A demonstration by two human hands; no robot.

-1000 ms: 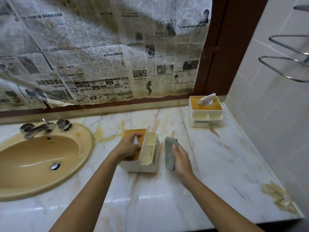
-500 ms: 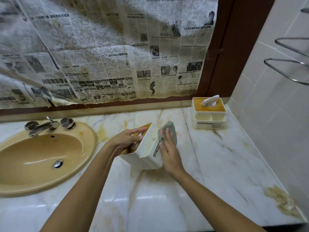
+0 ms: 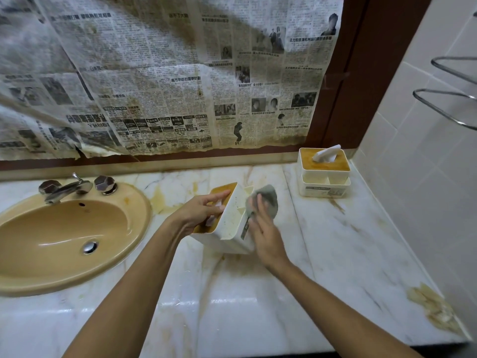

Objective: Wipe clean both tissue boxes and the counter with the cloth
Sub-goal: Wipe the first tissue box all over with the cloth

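fingers (image 3: 260, 202) on one cloth (image 3: 268, 200), two boxes (image 3: 232, 228)

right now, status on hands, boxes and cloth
Left hand grips near tissue box, tilted on counter. Right hand presses grey cloth on its side. Far tissue box upright, untouched. Nothing in the way.

White tissue box (image 3: 232, 223) with orange-brown lid, tilted, right of the sink (image 3: 64, 236); grey-green cloth (image 3: 268, 200) against its side; second box (image 3: 324, 174) upright, farther right on the stained marble counter (image 3: 348, 254)
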